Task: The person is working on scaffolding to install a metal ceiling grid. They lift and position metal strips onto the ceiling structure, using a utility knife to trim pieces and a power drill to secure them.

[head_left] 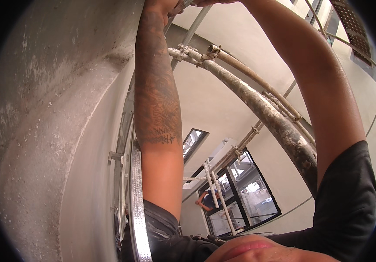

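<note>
Both my arms reach up to the top edge of the head view, where the hands are partly cut off. My left hand [161,5] has its fingers bent round a small greyish thing [184,4], too little of which shows to name it. Right beside it, my right hand [216,1] comes to the same spot, with most of its fingers out of the picture. A thin grey metal bar [196,22] runs down from just below the hands. Next to my left arm stands a shiny, perforated metal strip [139,209] along a frame.
A rough plastered wall [35,144] curves along the left. Splattered scaffold poles [253,96] cross between my arms. Farther off, another person [209,201] is by a dark-framed window [251,192] with a whitish ladder-like frame [216,187]. A perforated metal plank [355,28] hangs at upper right.
</note>
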Action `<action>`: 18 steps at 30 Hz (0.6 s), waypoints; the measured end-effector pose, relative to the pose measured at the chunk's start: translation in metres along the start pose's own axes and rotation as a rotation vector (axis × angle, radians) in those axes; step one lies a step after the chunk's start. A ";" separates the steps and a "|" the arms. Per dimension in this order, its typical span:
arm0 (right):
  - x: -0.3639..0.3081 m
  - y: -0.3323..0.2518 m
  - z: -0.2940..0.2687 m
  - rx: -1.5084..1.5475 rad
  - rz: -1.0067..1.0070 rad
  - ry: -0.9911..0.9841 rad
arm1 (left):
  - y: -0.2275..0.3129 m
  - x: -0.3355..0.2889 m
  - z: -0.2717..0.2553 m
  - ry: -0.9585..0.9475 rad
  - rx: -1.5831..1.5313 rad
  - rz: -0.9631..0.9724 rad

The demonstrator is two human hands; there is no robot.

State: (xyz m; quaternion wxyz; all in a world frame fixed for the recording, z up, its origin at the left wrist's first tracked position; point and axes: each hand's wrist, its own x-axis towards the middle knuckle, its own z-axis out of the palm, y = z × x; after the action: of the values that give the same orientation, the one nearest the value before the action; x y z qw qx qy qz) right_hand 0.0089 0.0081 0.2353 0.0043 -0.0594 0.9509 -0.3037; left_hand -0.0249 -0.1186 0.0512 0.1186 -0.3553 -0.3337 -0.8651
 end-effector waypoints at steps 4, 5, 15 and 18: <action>0.004 -0.004 0.008 0.083 -0.004 -0.054 | 0.001 0.000 0.001 -0.076 0.008 0.162; 0.006 -0.003 0.011 0.098 -0.005 -0.009 | -0.001 -0.002 0.002 -0.030 0.101 0.212; 0.008 -0.001 0.002 0.070 -0.045 -0.072 | 0.003 -0.029 0.029 0.252 0.586 0.353; 0.009 -0.019 0.006 0.077 -0.095 -0.089 | 0.018 -0.028 0.019 0.202 0.529 0.391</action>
State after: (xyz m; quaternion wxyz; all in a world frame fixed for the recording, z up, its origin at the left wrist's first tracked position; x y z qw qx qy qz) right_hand 0.0026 -0.0118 0.2419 0.0344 -0.1180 0.9334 -0.3370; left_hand 0.0134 -0.1199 0.0505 0.4027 -0.2821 -0.4584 -0.7403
